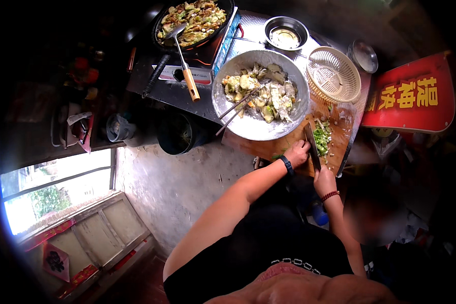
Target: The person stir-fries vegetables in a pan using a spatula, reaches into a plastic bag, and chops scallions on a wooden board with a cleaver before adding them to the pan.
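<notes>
A kitchen knife (pixel 311 143) is in my right hand (pixel 325 182), which is closed round its handle. The blade stands on the wooden cutting board (pixel 292 137). Just right of the blade lies a heap of chopped green onion (pixel 321 139). My left hand (pixel 297 153) is on the blade's left side, fingers curled down on the board; a bit of green onion (pixel 277 156) shows at its left edge, and what lies under the fingers is mostly hidden. Beyond my hands, a large metal bowl (pixel 219 104) of coated vegetable pieces overlaps the board, with chopsticks (pixel 237 107) resting in it.
At the back left, a pan (pixel 159 38) of browned food sits on a portable stove (pixel 223 43), a wooden-handled spatula (pixel 190 83) across it. A beige plastic basket (pixel 357 86) and a steel basin (pixel 266 33) stand behind the bowl. A dark bucket (pixel 162 139) is below the table's left side.
</notes>
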Demonstrator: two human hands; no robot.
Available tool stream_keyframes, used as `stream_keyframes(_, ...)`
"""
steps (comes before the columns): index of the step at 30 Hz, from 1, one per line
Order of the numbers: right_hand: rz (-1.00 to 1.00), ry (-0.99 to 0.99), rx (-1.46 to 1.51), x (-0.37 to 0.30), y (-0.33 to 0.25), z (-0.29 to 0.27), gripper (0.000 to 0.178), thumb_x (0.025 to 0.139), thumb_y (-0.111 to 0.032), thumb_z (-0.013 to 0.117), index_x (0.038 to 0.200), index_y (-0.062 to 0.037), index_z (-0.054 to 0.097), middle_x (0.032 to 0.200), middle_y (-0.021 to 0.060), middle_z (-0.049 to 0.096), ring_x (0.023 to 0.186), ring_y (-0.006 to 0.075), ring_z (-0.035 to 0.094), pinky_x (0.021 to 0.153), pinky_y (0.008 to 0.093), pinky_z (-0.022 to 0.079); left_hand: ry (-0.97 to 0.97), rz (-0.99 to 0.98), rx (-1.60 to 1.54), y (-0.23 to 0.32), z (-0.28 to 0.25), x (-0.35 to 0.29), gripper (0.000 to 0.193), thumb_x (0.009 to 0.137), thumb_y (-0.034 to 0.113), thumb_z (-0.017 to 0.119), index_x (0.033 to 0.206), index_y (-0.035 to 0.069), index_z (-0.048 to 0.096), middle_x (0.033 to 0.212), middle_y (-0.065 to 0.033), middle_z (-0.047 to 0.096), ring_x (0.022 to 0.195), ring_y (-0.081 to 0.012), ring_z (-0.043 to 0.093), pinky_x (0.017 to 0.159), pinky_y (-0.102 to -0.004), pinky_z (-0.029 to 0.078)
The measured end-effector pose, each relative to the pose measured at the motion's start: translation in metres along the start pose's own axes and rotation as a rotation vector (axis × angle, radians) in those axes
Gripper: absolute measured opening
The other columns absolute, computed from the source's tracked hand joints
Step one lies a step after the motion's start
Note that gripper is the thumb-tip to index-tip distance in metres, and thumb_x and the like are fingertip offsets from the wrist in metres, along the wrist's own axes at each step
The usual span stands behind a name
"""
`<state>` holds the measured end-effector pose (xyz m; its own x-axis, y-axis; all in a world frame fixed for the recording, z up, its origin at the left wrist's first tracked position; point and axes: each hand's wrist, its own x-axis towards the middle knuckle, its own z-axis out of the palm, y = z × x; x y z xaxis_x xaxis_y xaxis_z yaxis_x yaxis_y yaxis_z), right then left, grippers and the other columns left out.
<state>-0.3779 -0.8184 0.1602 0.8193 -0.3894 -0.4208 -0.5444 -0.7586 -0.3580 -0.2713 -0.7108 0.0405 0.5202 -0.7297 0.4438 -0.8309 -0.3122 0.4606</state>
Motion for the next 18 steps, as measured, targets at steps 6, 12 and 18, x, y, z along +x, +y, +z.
stream_keyframes(6, 0.024, 0.166, -0.003, 0.046, -0.005, 0.027, 0.025, 0.088, -0.025, 0.055, 0.083, -0.0003, 0.057, 0.073, 0.0263, 0.061, 0.072, 0.0443, 0.06, 0.064, 0.0521, 0.048, -0.034, 0.135, 0.11, -0.01, -0.007, 0.005, 0.01, 0.064, 0.017, 0.056, 0.059, 0.009, 0.059, 0.08, -0.006, 0.05, 0.076, -0.0222, 0.049, 0.061, -0.0322, 0.045)
stream_keyframes(12, -0.018, 0.281, 0.168, 0.023, 0.002, 0.0, 0.021, 0.089, -0.022, 0.053, 0.085, -0.0005, 0.056, 0.071, 0.0251, 0.061, 0.07, 0.0436, 0.06, 0.064, 0.0513, 0.047, -0.026, 0.019, 0.22, -0.01, -0.021, 0.021, 0.015, 0.07, 0.026, 0.064, 0.072, 0.013, 0.056, 0.081, -0.0033, 0.051, 0.078, -0.0226, 0.049, 0.066, -0.0365, 0.04)
stream_keyframes(18, 0.028, 0.171, 0.119, -0.012, -0.006, -0.006, 0.021, 0.09, -0.02, 0.051, 0.086, 0.0001, 0.053, 0.069, 0.0251, 0.06, 0.068, 0.0433, 0.06, 0.062, 0.0518, 0.047, -0.077, -0.09, 0.25, 0.002, -0.04, 0.01, 0.039, 0.071, 0.036, 0.067, 0.094, 0.006, 0.057, 0.114, -0.0121, 0.053, 0.108, -0.0304, 0.05, 0.105, -0.0546, 0.026)
